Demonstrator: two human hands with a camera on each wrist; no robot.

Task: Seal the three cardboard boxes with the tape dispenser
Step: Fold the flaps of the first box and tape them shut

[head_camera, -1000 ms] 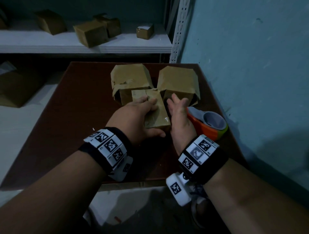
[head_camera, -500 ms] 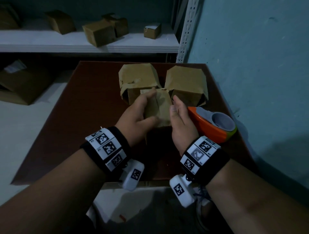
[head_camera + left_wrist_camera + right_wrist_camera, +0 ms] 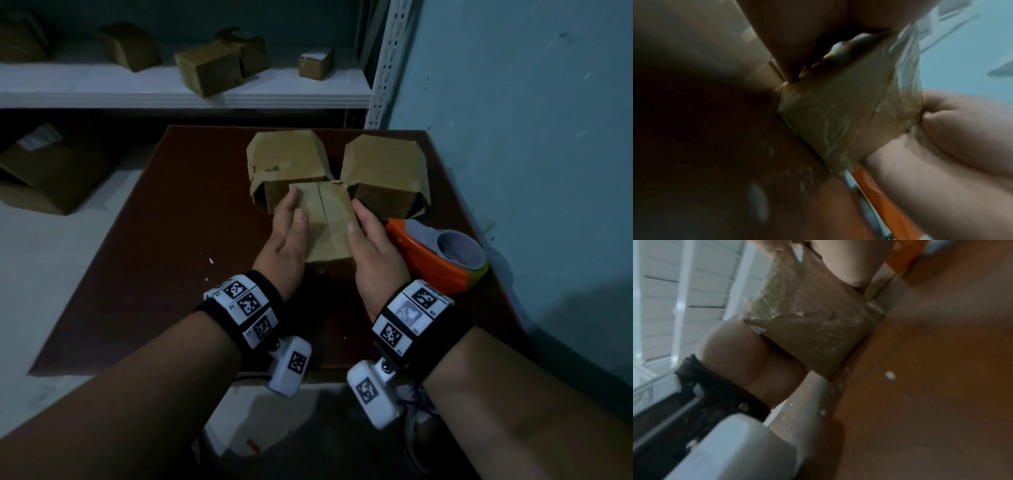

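A small cardboard box [image 3: 325,222] stands on the brown table [image 3: 171,257] with its two top flaps folded shut and a bare seam down the middle. My left hand [image 3: 296,209] lies against its left side, thumb and fingers flat on the left flap. On the other side my right hand [image 3: 356,217] presses the same way, thumb on the right flap. Old clear tape shows on the box's side [image 3: 838,113] in the wrist views. Two more boxes [image 3: 287,157] [image 3: 383,161] sit just behind, flaps hanging loose. The orange tape dispenser [image 3: 438,260] lies right of my right hand, untouched.
A blue wall [image 3: 531,137] runs close along the table's right edge. Behind the table a white shelf [image 3: 137,89] carries several small boxes. A large carton [image 3: 51,171] sits on the floor at the left. The table's left half is bare.
The near box has been turned and set down with its flaps closed and seam facing up. Both hands have shifted from grasping it to lying along its two sides.
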